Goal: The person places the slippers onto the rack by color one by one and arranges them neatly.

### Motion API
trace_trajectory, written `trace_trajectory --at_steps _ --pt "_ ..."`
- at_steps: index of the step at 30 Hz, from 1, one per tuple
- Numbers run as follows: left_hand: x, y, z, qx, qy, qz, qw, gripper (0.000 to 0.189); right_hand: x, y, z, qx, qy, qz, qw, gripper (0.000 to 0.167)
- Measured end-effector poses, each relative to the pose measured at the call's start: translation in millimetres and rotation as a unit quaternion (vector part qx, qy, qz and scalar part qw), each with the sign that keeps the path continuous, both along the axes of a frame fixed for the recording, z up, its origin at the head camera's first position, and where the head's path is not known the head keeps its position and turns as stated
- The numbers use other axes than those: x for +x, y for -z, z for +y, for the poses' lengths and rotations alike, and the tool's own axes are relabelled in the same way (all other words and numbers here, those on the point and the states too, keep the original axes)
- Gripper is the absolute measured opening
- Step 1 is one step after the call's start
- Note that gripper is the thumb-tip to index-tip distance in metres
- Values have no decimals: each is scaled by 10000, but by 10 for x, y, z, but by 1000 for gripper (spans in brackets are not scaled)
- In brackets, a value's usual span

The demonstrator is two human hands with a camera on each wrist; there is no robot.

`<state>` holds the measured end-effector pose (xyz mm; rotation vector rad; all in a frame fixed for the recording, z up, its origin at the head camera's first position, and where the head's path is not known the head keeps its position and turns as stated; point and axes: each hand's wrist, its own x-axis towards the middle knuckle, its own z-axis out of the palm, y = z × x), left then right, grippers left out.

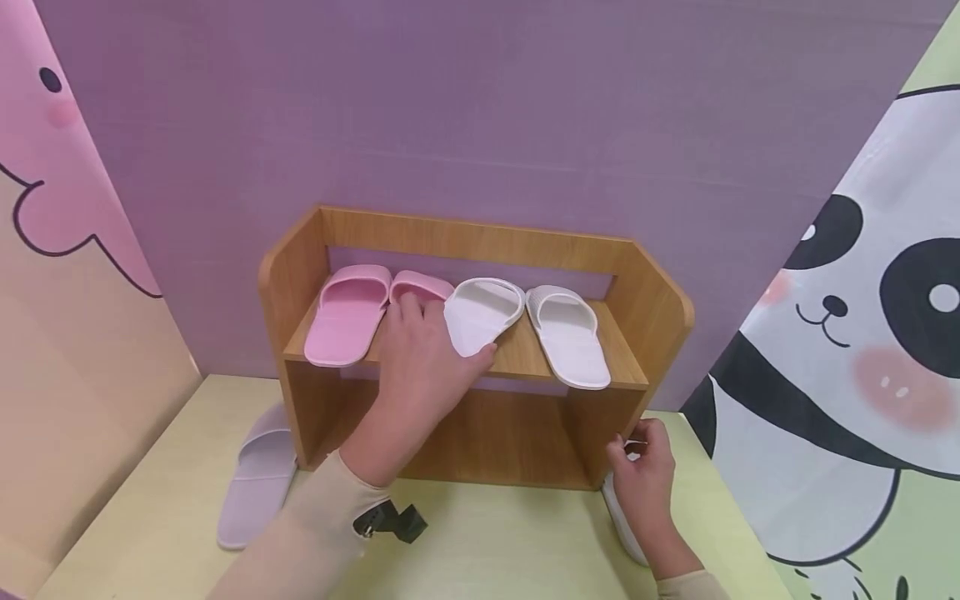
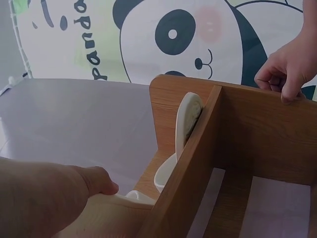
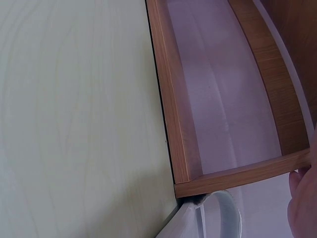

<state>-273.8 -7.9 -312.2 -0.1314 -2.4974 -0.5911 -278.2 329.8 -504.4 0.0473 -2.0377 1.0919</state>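
A small wooden shoe rack (image 1: 487, 429) stands against the purple backdrop. On its top shelf, a pink slipper (image 1: 348, 317) lies at the left; a second pink slipper (image 1: 420, 285) is mostly hidden behind my left hand (image 1: 423, 358). That hand holds the heel of a white slipper (image 1: 483, 308) between thumb and fingers, its fingertips overlapping the second pink slipper. Another white slipper (image 1: 570, 337) lies to the right. My right hand (image 1: 647, 471) grips the front edge of the rack's right side panel; the left wrist view shows its curled fingers (image 2: 277, 74) there.
A pale lilac slipper (image 1: 255, 492) lies on the table left of the rack. Beside the right panel, a pale slipper (image 1: 622, 521) is partly covered by my right hand. A panda-print panel (image 1: 847, 333) stands at the right.
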Motion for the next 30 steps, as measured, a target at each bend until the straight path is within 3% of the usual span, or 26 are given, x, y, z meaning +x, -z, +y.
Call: trace_trajectory --at_steps 9,23,30 --pt "-64 -6 69 -19 35 -227 9997 90 -23 11 12 26 -28 75 10000 21" --pt "42 -31 38 -163 503 -468 9975 91 -17 7 2 -94 -117 178 9997 20" --pt "93 -53 96 -111 592 -638 9961 92 -9 8 -1 -110 -113 87 9998 21"
